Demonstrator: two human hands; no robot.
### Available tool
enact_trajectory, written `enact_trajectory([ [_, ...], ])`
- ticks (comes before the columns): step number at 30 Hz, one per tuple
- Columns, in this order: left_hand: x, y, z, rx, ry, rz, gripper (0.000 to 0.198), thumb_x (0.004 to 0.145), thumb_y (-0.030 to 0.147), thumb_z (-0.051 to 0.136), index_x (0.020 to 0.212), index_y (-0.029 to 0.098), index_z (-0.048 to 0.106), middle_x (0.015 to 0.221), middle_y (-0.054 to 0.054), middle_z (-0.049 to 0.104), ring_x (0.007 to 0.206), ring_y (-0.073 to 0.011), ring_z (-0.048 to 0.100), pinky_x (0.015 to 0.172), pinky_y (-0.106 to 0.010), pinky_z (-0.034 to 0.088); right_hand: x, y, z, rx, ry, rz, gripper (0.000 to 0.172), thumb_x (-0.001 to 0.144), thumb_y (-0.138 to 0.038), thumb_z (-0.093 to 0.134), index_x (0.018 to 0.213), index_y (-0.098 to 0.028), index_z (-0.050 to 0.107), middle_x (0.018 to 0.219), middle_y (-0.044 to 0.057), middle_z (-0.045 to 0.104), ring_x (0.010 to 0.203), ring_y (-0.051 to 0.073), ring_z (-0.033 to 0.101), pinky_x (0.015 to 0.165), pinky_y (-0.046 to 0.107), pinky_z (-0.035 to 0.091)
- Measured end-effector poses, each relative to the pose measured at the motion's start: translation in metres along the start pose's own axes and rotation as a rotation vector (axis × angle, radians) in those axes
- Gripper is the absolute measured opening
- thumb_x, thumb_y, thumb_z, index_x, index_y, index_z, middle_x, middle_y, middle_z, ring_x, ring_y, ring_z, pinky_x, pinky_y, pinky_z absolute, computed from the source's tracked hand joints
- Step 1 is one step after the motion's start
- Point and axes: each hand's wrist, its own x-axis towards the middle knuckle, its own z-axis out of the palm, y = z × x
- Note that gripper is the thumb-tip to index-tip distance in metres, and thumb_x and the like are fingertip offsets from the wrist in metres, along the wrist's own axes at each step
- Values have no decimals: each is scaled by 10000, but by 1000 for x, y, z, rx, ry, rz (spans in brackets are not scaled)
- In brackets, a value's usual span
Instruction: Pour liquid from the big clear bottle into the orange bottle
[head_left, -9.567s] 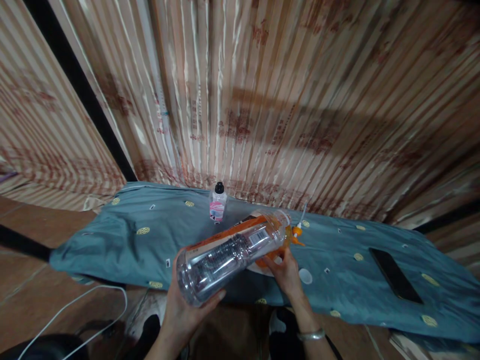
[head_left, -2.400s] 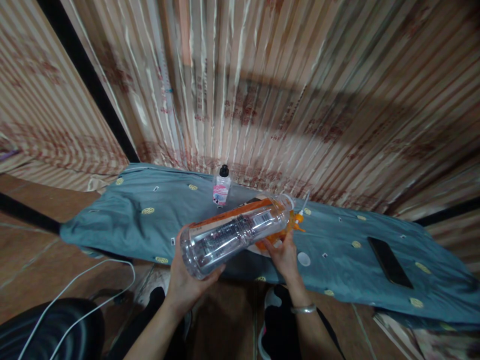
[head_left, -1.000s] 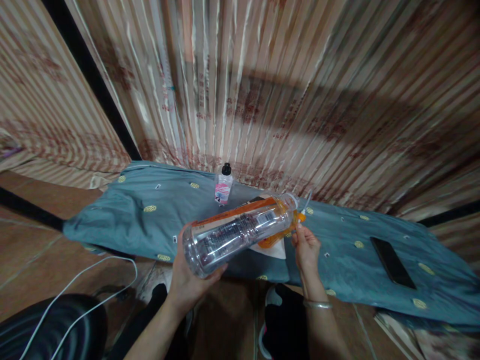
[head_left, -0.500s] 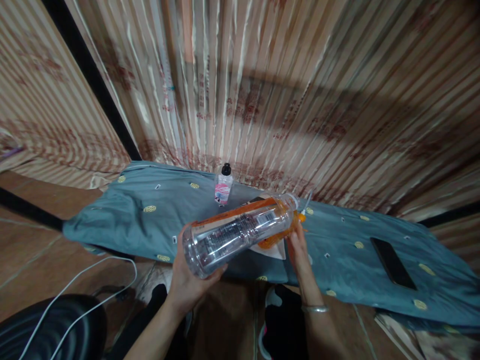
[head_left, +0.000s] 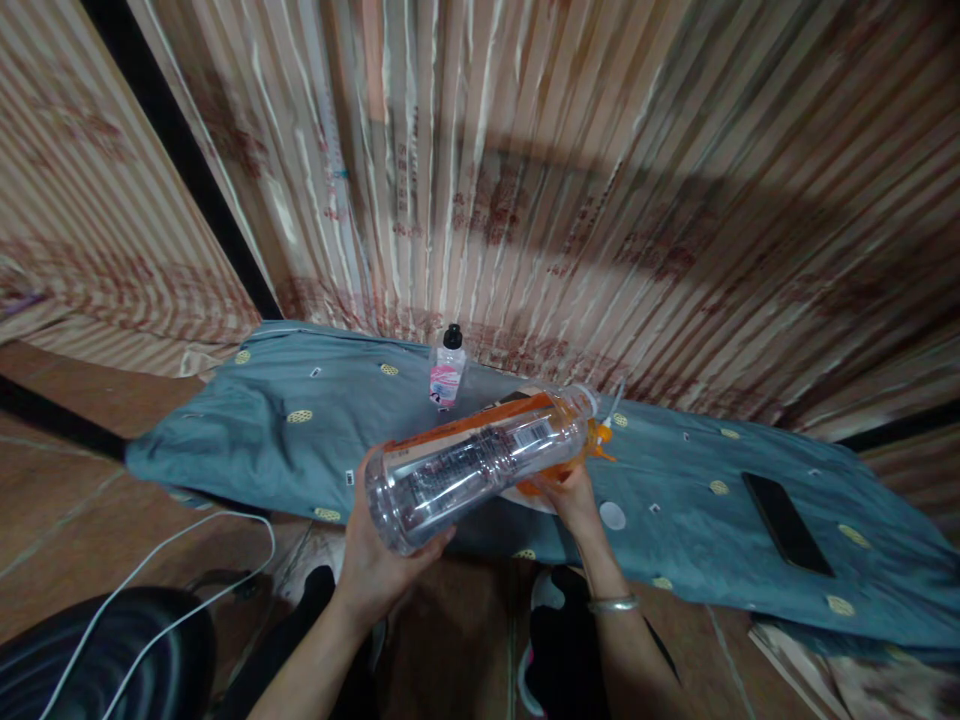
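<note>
My left hand (head_left: 379,560) is wrapped round the base end of a large clear plastic bottle (head_left: 480,465) with an orange-edged label. The bottle is tilted, its neck up to the right. Behind it, my right hand (head_left: 570,495) has its fingers closed at an orange see-through bottle (head_left: 534,487), which is largely hidden by the clear one. Right of the clear bottle's neck lies an orange spray head (head_left: 600,440) with a thin pale tube pointing up. A small clear bottle (head_left: 446,375) with a black cap and pink label stands farther back.
A blue-grey sheet (head_left: 675,520) covers the low surface. On it lie a black phone (head_left: 786,525) at the right and a white disc (head_left: 613,515). A striped curtain (head_left: 525,200) hangs behind. At lower left, a white cable (head_left: 150,560) crosses a black ridged seat (head_left: 112,650).
My right hand has left the spray head, which stays on the sheet, and moved left to the orange bottle. The white disc is now uncovered. My left hand and the clear bottle barely moved.
</note>
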Motion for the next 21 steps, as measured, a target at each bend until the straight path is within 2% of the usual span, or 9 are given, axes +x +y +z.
enact_trajectory([
  [3,2,0,-4,-14,-40,20,1081,524,331,1153,1490,316,668,1381,-88,886,1301,-468,875,1251,-706,699,0,1,1,13,0,16,823,414,-754,1190,965,-311,767,953,131,919,970,442,884,854,554,743],
  [7,13,1,-17,80,-134,29,1086,487,287,1177,1450,302,676,1342,-99,890,1277,-481,885,1178,-676,750,-1,0,0,-18,7,32,804,411,-777,1179,921,-311,768,910,115,911,912,423,875,804,530,733],
  [9,17,2,-21,112,-145,24,1106,462,284,1187,1443,302,677,1338,-99,887,1280,-481,885,1170,-662,756,-1,-1,0,-39,0,38,789,421,-783,1169,900,-312,755,879,109,896,899,422,872,790,517,721],
  [14,10,1,-14,74,-93,-20,1139,417,289,1189,1439,324,686,1298,-56,865,1257,-468,884,1203,-686,733,-2,-7,0,-48,-5,48,782,412,-762,1161,889,-323,723,868,103,881,892,417,863,798,510,696],
  [16,5,0,-9,-5,-34,-9,1082,515,338,1151,1488,353,678,1377,-50,862,1328,-455,865,1279,-704,677,-2,-9,1,-55,-25,49,771,425,-779,1146,879,-326,720,861,96,881,875,401,856,793,498,687],
  [17,3,-1,-7,-17,-42,-10,1072,530,338,1143,1495,355,677,1399,-57,864,1345,-454,857,1293,-709,665,-3,-9,1,-63,-34,46,765,434,-790,1137,878,-326,721,858,91,883,867,392,853,783,488,680],
  [21,6,-1,-10,31,-30,16,1123,466,346,1183,1478,323,697,1312,-66,870,1289,-470,871,1242,-699,701,-5,-11,1,-122,-24,26,744,457,-804,1106,870,-315,727,842,71,899,823,362,845,734,443,643],
])
